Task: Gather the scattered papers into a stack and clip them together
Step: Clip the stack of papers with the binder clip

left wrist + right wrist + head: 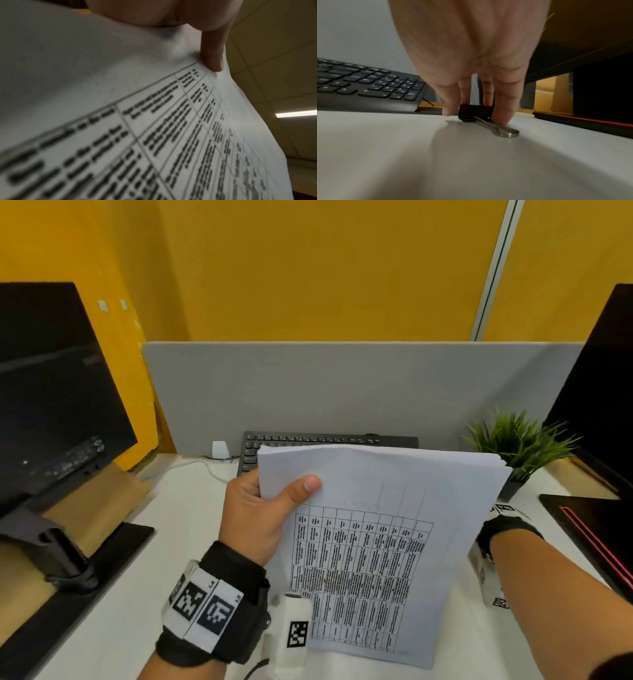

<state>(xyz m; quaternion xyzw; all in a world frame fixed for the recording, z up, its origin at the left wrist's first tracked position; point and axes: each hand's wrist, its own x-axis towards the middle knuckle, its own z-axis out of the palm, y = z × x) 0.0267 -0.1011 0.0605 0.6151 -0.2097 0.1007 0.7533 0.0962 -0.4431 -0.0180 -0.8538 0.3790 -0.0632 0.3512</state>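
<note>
Yellow wall and grey partition (342, 392) behind a white table (144, 594), dark monitor (51, 392) on your left, laptop (603, 508) on your right, small plant (520, 440) beside it, black keyboard (329, 441) at the back. Head view: your left hand (263, 515) grips the stack of papers (376, 542) at its upper left corner, thumb on the printed table side, stack lifted and tilted with its lower edge down near the table. That stack hides your right hand in the head view; only the forearm and wrist band show. Right wrist view fills that in: your right hand (476, 75) reaches down onto a black binder clip (476, 112) lying on the table near the keyboard's right end, fingers (503, 108) straddling it, touching the black body and the silver handle; grip not closed that I can tell. Left wrist view shows only blurred print and one finger (212, 54) on the sheet.
</note>
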